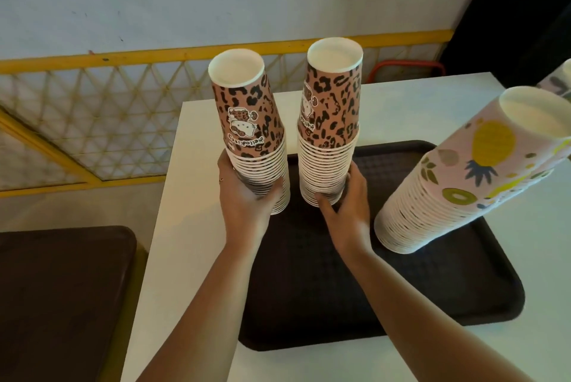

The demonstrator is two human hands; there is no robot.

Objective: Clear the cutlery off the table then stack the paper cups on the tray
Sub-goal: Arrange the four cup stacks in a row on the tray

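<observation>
Leopard cup stacks (247,122) gripped by left hand (247,199) and right hand (349,205) over tray (401,289), pineapple stack (463,177) beside

Arms: both are showing bare from forearm to wrist, no sleeves reaching into view.
Left hand (247,193): is wearing a small ring.
Right hand (349,205): is showing bare.

"hello kitty" on leopard-print cup (247,113)
</observation>
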